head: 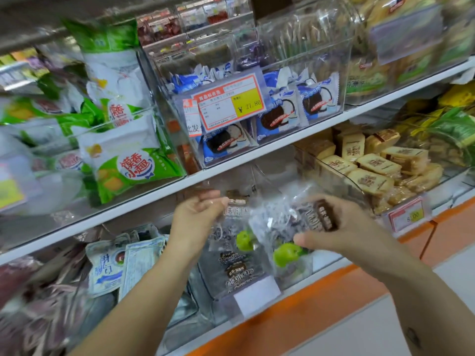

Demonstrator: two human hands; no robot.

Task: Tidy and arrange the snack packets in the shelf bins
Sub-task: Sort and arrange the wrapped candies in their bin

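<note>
Forearms fill the bottom of the view, both reaching to the lower shelf [308, 299].

Left hand [198, 214]: fingers curled, pinching the top edge of the first clear packet [228, 232] (green fruit print, dark label). The packet hangs upright below the pinch, right over the clear bin [221, 307]. A top-edge grip looks deliberate: it keeps the print facing out and lets the packet drop in vertically.

Right hand [341, 227]: wrapped round the second clear packet [295, 227] of the same print, thumb underneath and fingers over its brown label end. This one is tilted, not upright. Blur hides the exact finger contact. The two packets sit just beside each other, edges possibly touching; can't tell.

The bin already holds matching packets [236, 271] standing face-out behind a blank white label holder [257, 291]. My read: both held packets belong in this bin, and the step in hand is squaring them up before slotting them in front.

Neighbours:
- tan biscuit packs [372, 165] in the bin to the right
- blue cookie packs [282, 116] one shelf up, behind the red and yellow price tag [231, 104]
- green and white bags [123, 160] at upper left

Risk: the crinkly film is slippery, so the tilted packet may slump sideways once released.
</note>
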